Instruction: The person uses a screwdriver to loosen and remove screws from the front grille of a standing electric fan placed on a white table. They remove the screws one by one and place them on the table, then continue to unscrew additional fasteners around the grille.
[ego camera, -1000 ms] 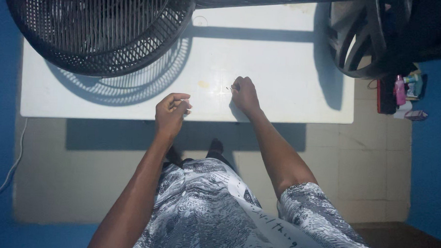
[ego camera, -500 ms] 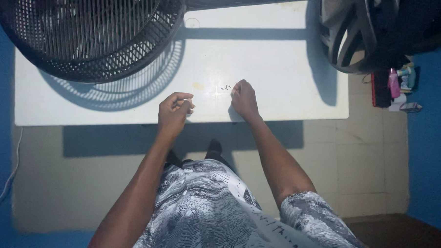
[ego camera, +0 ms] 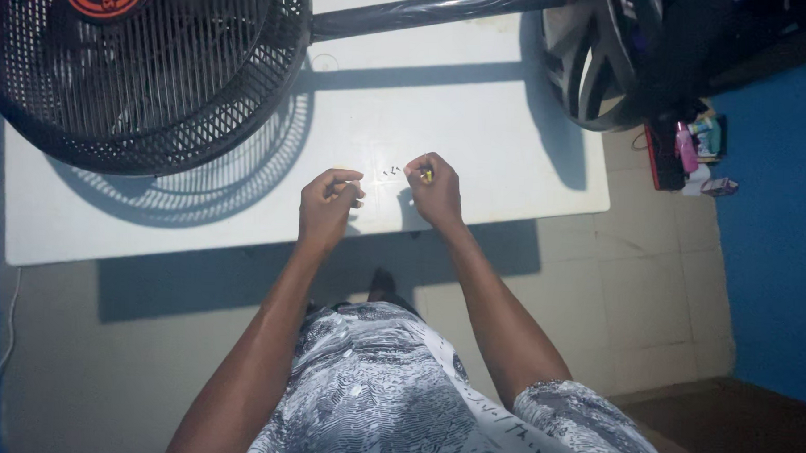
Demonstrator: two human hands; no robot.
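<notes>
At frame centre, the right hand (ego camera: pixel 435 190) pinches a small yellowish piece at its fingertips beside a few tiny dark screws (ego camera: pixel 391 172) lying loose on the white table (ego camera: pixel 478 122), while the left hand (ego camera: pixel 328 208) is curled shut, contents indiscernible; the fan (ego camera: pixel 141 65) at upper left looks untouched, so most work apparently remains.

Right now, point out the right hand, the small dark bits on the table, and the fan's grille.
right hand (ego camera: pixel 434 194), head view, on the back of the hand.
small dark bits (ego camera: pixel 391 172), head view, on the middle of the cluster.
fan's grille (ego camera: pixel 149 75), head view, on the black wire mesh.
</notes>
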